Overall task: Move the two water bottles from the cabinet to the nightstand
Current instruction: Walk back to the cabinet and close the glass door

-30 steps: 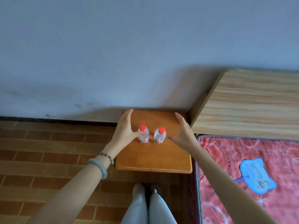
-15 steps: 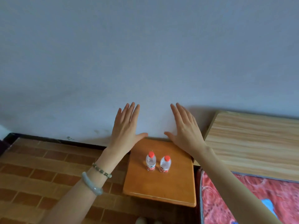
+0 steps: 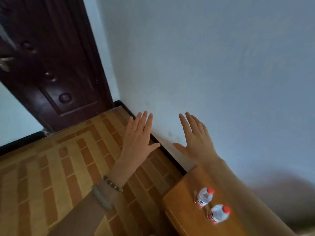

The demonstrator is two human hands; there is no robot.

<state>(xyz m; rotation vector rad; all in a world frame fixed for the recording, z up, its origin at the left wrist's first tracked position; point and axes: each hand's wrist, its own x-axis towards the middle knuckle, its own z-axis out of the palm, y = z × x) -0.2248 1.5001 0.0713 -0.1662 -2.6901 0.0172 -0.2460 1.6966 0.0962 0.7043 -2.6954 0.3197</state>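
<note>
Two small clear water bottles with red caps stand side by side on the orange wooden nightstand (image 3: 184,212) at the lower right: one bottle (image 3: 204,197) further back, the other bottle (image 3: 219,212) nearer to me. My left hand (image 3: 139,138) is raised over the floor, fingers spread, holding nothing. My right hand (image 3: 196,138) is raised in front of the wall, fingers spread and empty. Both hands are well above and apart from the bottles. My right forearm passes just right of them.
A dark wooden door (image 3: 49,65) stands at the upper left. The brick-patterned floor (image 3: 59,167) fills the lower left, with a black skirting (image 3: 167,155) along the pale wall (image 3: 221,65). The view is tilted and blurred at the lower right.
The view has swung left and tilted: the door has come into sight, the bed and headboard have left it. Both hands stay lifted off the bottles, which stand unmoved on the nightstand.
</note>
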